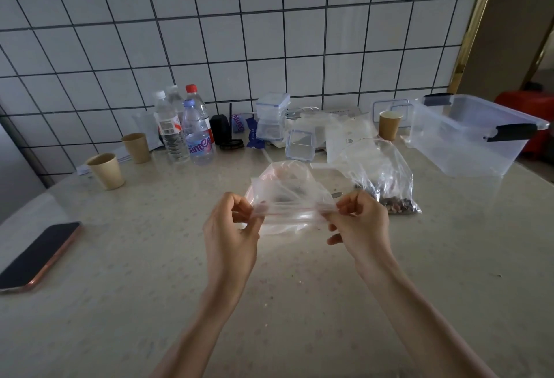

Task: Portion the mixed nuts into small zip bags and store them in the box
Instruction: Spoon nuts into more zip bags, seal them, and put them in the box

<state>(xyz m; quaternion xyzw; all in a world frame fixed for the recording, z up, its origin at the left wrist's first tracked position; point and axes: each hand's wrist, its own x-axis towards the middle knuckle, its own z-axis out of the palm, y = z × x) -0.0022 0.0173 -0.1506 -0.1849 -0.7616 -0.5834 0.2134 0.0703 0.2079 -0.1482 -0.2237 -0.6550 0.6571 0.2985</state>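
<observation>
A small clear zip bag (287, 191) with a pink zip strip hangs above the table's middle. My left hand (232, 227) pinches its left end and my right hand (358, 221) pinches its right end, so the zip edge stretches between them. A few dark bits show inside it. Just right of it a larger clear bag of mixed nuts (386, 179) lies on the table, the nuts heaped at its near corner. The clear storage box (467, 137) with black latches stands open at the far right.
A phone (39, 254) lies at the left edge. Two paper cups (106, 170) stand at the left, a third (389, 125) by the box. Water bottles (186, 128), small clear containers (271, 116) and loose plastic bags line the tiled wall.
</observation>
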